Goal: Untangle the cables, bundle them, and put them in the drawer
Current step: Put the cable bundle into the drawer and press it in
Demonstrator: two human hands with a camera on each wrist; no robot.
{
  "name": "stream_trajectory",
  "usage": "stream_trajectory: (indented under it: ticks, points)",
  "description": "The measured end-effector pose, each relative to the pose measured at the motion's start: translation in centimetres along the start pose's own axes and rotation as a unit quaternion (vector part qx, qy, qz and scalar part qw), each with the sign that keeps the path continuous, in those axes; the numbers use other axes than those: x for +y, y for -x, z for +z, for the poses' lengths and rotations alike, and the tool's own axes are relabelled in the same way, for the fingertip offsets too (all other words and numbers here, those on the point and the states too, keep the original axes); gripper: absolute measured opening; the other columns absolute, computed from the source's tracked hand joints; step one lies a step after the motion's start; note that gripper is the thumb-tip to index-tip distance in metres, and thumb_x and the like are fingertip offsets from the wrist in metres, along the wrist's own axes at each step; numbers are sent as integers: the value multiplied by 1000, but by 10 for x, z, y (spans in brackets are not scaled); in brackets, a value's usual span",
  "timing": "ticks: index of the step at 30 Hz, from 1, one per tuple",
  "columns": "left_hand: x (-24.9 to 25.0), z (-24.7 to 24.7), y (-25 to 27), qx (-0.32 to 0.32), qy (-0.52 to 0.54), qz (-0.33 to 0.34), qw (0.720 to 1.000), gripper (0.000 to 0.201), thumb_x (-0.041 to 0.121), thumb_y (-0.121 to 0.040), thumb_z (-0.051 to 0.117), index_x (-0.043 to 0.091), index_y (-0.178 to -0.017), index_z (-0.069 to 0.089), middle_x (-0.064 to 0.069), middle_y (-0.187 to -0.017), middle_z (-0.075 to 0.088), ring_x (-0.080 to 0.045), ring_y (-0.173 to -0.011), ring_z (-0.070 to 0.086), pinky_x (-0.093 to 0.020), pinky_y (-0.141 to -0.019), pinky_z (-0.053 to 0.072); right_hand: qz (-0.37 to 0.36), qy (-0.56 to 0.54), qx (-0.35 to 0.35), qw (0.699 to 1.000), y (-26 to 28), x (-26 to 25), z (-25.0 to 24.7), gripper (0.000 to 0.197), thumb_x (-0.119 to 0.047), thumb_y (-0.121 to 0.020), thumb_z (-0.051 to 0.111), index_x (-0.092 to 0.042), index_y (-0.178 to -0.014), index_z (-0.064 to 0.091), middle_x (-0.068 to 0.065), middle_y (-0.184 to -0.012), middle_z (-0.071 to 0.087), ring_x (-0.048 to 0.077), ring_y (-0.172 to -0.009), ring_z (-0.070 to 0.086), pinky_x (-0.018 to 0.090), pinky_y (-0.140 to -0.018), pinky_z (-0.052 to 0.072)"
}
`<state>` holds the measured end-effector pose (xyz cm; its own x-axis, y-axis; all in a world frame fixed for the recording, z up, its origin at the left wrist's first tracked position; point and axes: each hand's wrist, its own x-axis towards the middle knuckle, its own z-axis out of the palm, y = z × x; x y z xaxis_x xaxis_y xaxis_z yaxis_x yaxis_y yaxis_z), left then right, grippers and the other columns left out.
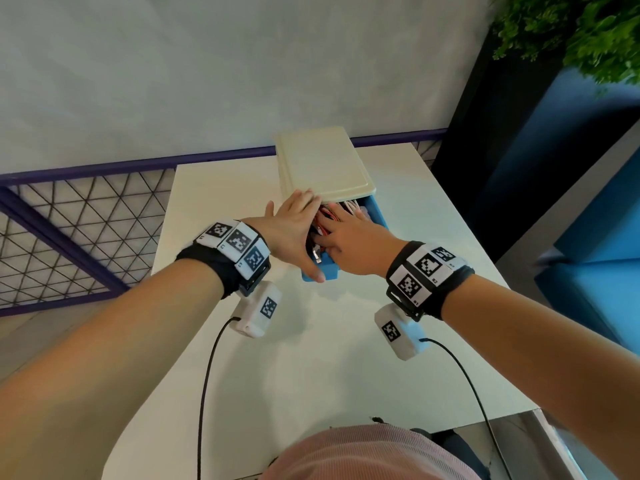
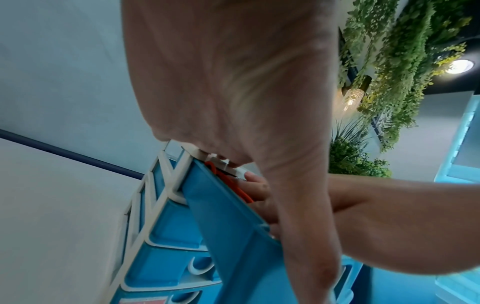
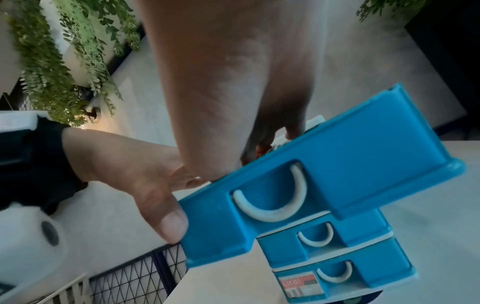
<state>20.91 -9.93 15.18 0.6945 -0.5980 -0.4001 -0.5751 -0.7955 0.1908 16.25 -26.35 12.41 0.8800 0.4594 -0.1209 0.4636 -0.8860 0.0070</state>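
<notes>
A small drawer unit with a cream top (image 1: 322,164) stands at the table's far side. Its top blue drawer (image 1: 376,212) is pulled out, and red and white cables (image 1: 328,216) lie inside. My left hand (image 1: 294,226) lies over the drawer's left side with straight fingers reaching the unit's top edge; its thumb (image 3: 166,218) rests on the drawer front (image 3: 337,174). My right hand (image 1: 346,233) lies flat on the cables, fingers spread inside the drawer. An orange cable (image 2: 233,185) peeks over the drawer wall (image 2: 228,222). Most of the cables are hidden under both hands.
The unit sits on a white table (image 1: 242,341), with two lower blue drawers (image 3: 324,236) pushed in. A purple-framed mesh fence (image 1: 86,230) runs behind and left of the table. Blue seating (image 1: 595,237) and plants (image 1: 571,29) are on the right.
</notes>
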Motion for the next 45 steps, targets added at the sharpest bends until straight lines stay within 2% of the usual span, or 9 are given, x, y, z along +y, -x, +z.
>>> stream_trajectory:
  ticks: [6,12,16,21,27,30,32,36,45]
  points:
    - [3,0,0,31,-3,-1,1000,139,63,-52,78,22,-149,-13,8,-157,-18,-13,-144,-19,-52,-116,-10,18,-20,-27,999,-7,0,1,41,-20,-96,43,-21,-137,52,-1,-158,24,26,-149,1,63,-113,15]
    - [-1,1,-1,40,-5,3,999,137,67,-51,76,24,-148,-10,8,-157,-14,-14,-145,-15,-54,-117,-6,25,-190,100,976,11,3,-19,34,-18,-95,50,-18,-126,63,-2,-126,64,23,-111,59,40,-97,44]
    - [-3,3,-5,59,-4,12,998,135,67,-48,76,26,-148,-4,8,-157,-7,-16,-146,-9,-52,-118,-2,-5,-148,57,987,19,-10,-9,33,-22,-99,43,-13,-123,63,-1,-123,63,23,-104,60,38,-92,44]
    - [-2,2,-4,76,-2,20,997,131,63,-52,78,24,-149,0,3,-157,-2,-21,-144,-3,-42,-119,6,-10,-40,4,999,9,-6,-6,37,-21,-101,35,-5,-120,63,6,-125,60,25,-117,54,41,-95,44]
    - [-4,-2,-5,85,10,15,996,124,65,-48,78,26,-146,12,3,-152,12,-24,-141,10,-42,-116,21,71,-171,60,981,-2,6,-19,29,-21,-94,45,-11,-91,72,4,-86,71,23,-75,63,40,-78,53]
    - [-3,-6,-4,80,-7,15,997,121,65,-52,77,22,-146,13,1,-151,14,-24,-139,13,-42,-114,24,111,-231,118,959,-6,20,-40,26,-29,-93,58,-18,-114,71,1,-116,68,18,-104,59,30,-97,45]
    - [-2,-7,-4,73,-3,16,997,123,64,-53,78,21,-147,11,1,-152,12,-23,-140,10,-42,-115,23,116,-187,71,973,-16,29,-44,47,-47,-88,63,-18,-125,62,7,-130,58,23,-122,50,36,-105,38]
    - [-4,-5,-4,78,9,20,997,126,64,-51,79,21,-148,10,3,-152,11,-22,-140,8,-41,-115,22,184,-161,17,969,-30,24,-33,83,-72,-71,62,-15,-130,46,8,-131,46,28,-123,42,46,-101,40]
    - [-4,-4,-4,104,8,26,994,121,64,-47,80,16,-142,21,5,-139,24,-18,-128,21,-35,-107,34,179,-123,95,971,-35,16,-13,90,-71,-57,72,-15,-120,42,7,-126,46,29,-119,45,48,-102,39]
